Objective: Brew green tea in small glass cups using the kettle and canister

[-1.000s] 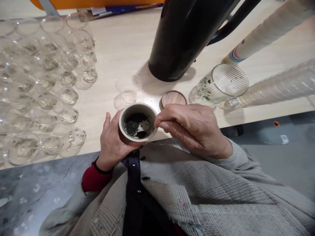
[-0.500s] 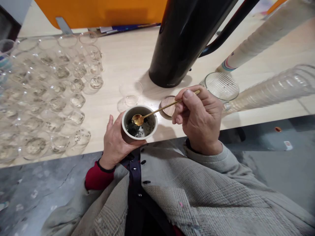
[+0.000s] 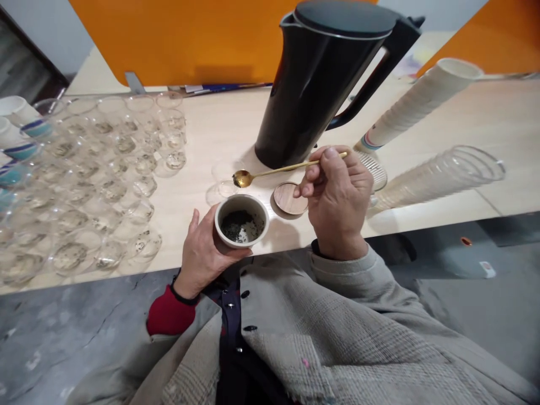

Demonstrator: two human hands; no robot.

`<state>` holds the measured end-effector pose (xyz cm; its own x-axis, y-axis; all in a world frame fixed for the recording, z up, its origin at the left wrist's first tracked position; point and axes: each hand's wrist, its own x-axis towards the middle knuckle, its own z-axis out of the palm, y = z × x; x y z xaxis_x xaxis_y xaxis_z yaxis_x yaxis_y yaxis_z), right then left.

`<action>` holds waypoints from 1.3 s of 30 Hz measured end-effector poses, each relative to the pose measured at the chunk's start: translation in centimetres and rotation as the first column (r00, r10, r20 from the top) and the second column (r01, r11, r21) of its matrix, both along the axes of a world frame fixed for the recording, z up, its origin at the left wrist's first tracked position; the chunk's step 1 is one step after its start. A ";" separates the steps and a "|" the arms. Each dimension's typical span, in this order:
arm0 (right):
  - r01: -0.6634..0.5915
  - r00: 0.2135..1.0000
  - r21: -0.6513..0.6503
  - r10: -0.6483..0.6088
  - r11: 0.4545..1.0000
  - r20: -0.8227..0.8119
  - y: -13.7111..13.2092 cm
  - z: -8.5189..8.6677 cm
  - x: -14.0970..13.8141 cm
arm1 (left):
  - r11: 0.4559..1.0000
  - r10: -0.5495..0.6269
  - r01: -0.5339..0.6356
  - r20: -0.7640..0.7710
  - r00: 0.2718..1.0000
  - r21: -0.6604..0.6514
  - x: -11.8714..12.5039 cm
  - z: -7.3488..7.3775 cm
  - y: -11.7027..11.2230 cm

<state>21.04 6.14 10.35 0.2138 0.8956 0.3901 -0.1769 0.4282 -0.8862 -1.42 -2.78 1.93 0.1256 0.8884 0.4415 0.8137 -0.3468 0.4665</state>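
My left hand (image 3: 203, 253) is wrapped round a pale canister (image 3: 265, 229) with dark loose tea leaves (image 3: 236, 226) inside. In my right hand (image 3: 340, 197) is the long handle of a gold spoon (image 3: 282, 169), pinched between thumb and fingers. A little dark leaf lies in the spoon's bowl, which hangs over a single clear plastic cup (image 3: 228, 188) just beyond the canister. Below my right fingers a round wooden lid (image 3: 290, 199) rests on the table.
Many clear cups (image 3: 112, 191) with bits of leaf in them crowd the left side. A tall black jug (image 3: 312, 90) stands ahead. To the right are a ribbed glass (image 3: 373, 169), stacked paper cups (image 3: 413, 104) and stacked clear cups (image 3: 439, 177). Orange panels (image 3: 169, 39) line the back.
The spoon has come up out of the canister and moved forward over the single clear cup, carrying some leaf. The view has tilted up, showing more of the jug.
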 end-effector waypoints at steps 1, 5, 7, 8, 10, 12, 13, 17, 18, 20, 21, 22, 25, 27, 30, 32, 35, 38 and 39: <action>0.006 1.000 0.024 -0.006 1.000 0.002 0.2 0.0 -0.2 | 1.000 -0.006 0.006 0.000 1.000 0.010 0.0 0.0 0.0; 0.086 0.995 0.145 -0.093 0.986 0.042 -0.2 -0.3 -1.3 | 1.000 -0.012 0.012 0.005 1.000 0.021 0.1 -0.1 0.0; 0.114 0.981 0.225 -0.146 0.968 0.130 -0.5 -0.6 -1.7 | 1.000 -0.009 0.009 0.008 1.000 0.015 0.1 -0.1 0.0; 0.085 0.968 0.254 -0.140 0.963 0.208 -0.6 -0.8 -1.8 | 1.000 -0.007 0.007 0.010 1.000 0.012 0.1 -0.1 0.0; -0.026 0.923 0.262 -0.077 0.965 0.377 -0.5 -1.1 -1.9 | 1.000 -0.005 0.005 0.013 1.000 0.003 0.1 0.0 0.0; -0.100 0.882 0.218 -0.015 0.971 0.471 -0.2 -1.4 -2.0 | 1.000 0.001 -0.001 0.015 1.000 -0.012 0.1 0.0 0.1; -0.099 0.880 0.202 -0.009 0.974 0.475 0.0 -1.4 -2.0 | 1.000 0.004 -0.003 0.015 1.000 -0.020 0.1 0.1 0.1; -0.047 0.938 0.147 -0.007 0.988 0.346 0.1 -1.3 -1.9 | 1.000 -0.010 0.011 0.025 1.000 -0.008 0.1 0.2 0.0; -0.036 0.957 0.136 -0.005 0.990 0.291 0.1 -1.2 -1.8 | 1.000 -0.012 0.012 0.030 0.999 -0.001 0.1 0.3 0.0; 0.005 0.986 0.111 -0.023 0.994 0.164 0.2 -1.1 -1.2 | 1.000 -0.003 0.003 0.036 0.999 -0.008 0.2 0.5 0.0; 0.034 0.994 0.096 -0.043 0.995 0.102 0.4 -1.1 -0.7 | 1.000 0.004 -0.004 0.037 0.999 -0.018 0.2 0.5 0.0; 0.064 0.997 0.080 -0.068 0.995 0.047 0.5 -1.0 -0.2 | 1.000 0.010 -0.009 0.037 0.999 -0.027 0.2 0.5 0.0; 0.133 0.990 0.030 -0.131 0.991 -0.058 1.0 -1.0 1.8 | 1.000 0.014 -0.013 0.037 0.999 -0.017 0.2 0.5 0.0; 0.168 0.981 -0.011 -0.169 0.986 -0.096 1.1 -1.0 3.3 | 1.000 0.015 -0.015 0.038 0.999 0.009 0.1 0.3 0.1; 0.239 0.959 -0.062 -0.246 0.969 -0.142 0.7 -1.2 5.4 | 1.000 0.020 -0.020 0.038 0.999 0.009 0.0 0.3 0.2; 0.300 0.937 -0.056 -0.305 0.952 -0.170 0.2 -1.4 6.9 | 1.000 0.028 -0.028 0.050 0.998 -0.009 0.1 0.4 0.2; 0.408 0.900 -0.006 -0.403 0.913 -0.167 -0.6 -2.0 9.2 | 0.999 0.039 -0.038 0.088 0.995 -0.015 0.1 0.7 0.2; 0.503 0.861 0.012 -0.500 0.864 -0.095 -1.3 -2.5 11.1 | 0.999 0.036 -0.035 0.117 0.993 -0.011 0.1 0.8 0.3; 0.528 0.847 0.009 -0.527 0.849 -0.064 -1.5 -2.7 11.5 | 0.999 0.034 -0.033 0.120 0.992 -0.008 0.0 0.7 0.4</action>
<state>32.54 4.60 7.65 0.6739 0.6313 0.3839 0.0325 0.4938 -0.8690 -1.38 -2.38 2.65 0.0419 0.8941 0.4459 0.7625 -0.3170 0.5640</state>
